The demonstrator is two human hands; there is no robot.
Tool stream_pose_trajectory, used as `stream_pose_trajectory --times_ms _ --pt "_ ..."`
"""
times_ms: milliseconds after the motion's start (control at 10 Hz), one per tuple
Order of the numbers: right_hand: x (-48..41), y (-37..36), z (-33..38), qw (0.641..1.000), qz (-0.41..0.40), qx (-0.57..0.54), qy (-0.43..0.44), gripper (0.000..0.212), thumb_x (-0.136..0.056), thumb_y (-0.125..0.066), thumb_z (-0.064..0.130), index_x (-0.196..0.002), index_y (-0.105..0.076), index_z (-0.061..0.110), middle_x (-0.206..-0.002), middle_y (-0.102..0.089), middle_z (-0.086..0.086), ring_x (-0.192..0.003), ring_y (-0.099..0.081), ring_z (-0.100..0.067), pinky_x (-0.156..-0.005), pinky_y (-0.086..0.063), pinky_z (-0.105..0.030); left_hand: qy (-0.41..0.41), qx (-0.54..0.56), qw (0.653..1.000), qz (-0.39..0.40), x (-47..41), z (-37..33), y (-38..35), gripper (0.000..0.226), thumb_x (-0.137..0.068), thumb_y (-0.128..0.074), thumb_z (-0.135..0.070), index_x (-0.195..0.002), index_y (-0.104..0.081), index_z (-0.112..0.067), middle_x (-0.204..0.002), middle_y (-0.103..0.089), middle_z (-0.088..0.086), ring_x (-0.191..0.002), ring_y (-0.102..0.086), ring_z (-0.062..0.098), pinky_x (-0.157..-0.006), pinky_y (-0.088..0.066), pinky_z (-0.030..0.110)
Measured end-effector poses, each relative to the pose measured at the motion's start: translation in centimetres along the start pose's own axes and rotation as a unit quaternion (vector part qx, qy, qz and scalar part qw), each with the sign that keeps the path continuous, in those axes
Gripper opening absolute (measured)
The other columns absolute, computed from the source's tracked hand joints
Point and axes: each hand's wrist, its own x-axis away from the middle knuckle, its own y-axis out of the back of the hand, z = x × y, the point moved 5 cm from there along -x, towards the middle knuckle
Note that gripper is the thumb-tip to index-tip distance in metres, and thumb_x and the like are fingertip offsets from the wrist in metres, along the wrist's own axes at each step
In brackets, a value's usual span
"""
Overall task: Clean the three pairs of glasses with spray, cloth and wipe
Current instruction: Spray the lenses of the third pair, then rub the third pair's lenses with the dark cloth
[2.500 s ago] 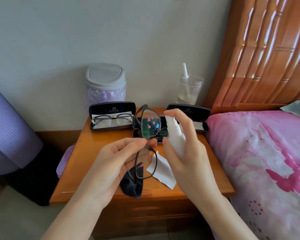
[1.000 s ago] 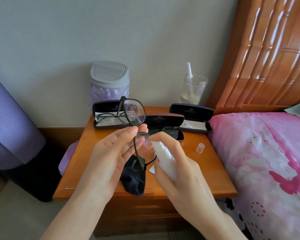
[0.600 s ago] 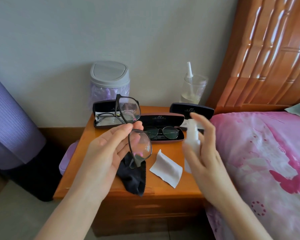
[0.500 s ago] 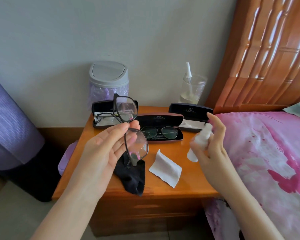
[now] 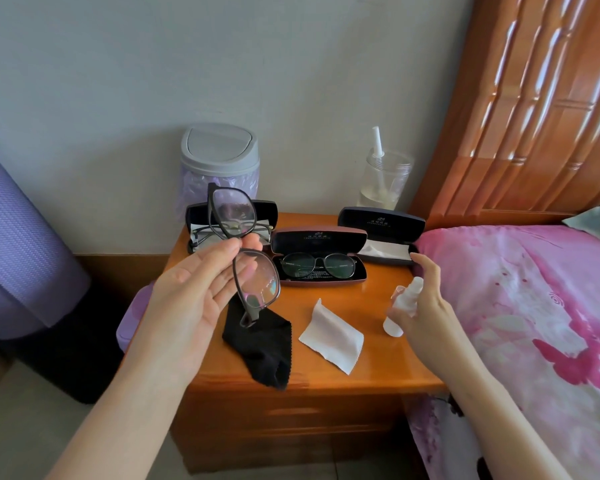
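My left hand [image 5: 191, 292] pinches a pair of dark-framed glasses [image 5: 245, 251] at the bridge and holds it upright above the nightstand [image 5: 326, 375]. My right hand [image 5: 426, 306] grips a small white spray bottle [image 5: 400, 306], its base low over the nightstand's right side. A black cloth [image 5: 260, 348] and a white wipe [image 5: 331, 336] lie on the wood between my hands. A second pair of glasses [image 5: 317, 265] lies in an open brown case [image 5: 319, 237]. A third pair [image 5: 201, 233] lies in an open black case [image 5: 267, 211] at the back left, partly hidden by the held glasses.
An open black case [image 5: 381, 233] with a white cloth inside sits at the back right. Behind stand a grey-lidded bin [image 5: 219, 157] and a clear cup [image 5: 383, 181] with a white tube. A pink bed [image 5: 516, 323] borders the right; a purple roll [image 5: 18, 244] leans at left.
My right hand has carried the spray bottle away from the lenses, rightward and down to the nightstand's right side. My left hand has kept the glasses raised, shifting slightly left.
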Motion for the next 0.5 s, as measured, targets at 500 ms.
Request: stream_pose_trajectory --times_ms 500 --pt "4.2 -1.4 7.1 0.955 -0.071 -0.001 0.288 0.02 -0.087 -0.06 0.023 -0.107 -0.065 0.022 -0.094 -0.062 0.01 -0.09 -0.053 -0.002 -0.08 -0.041 -0.013 -0.035 0.043 0.998 -0.004 0.5 -2.1 0.3 0.024 -0.073 -0.059 -0.019 -0.095 -0.066 -0.01 -0.09 -0.075 0.0 -0.09 -0.071 0.01 -0.078 -0.056 0.02"
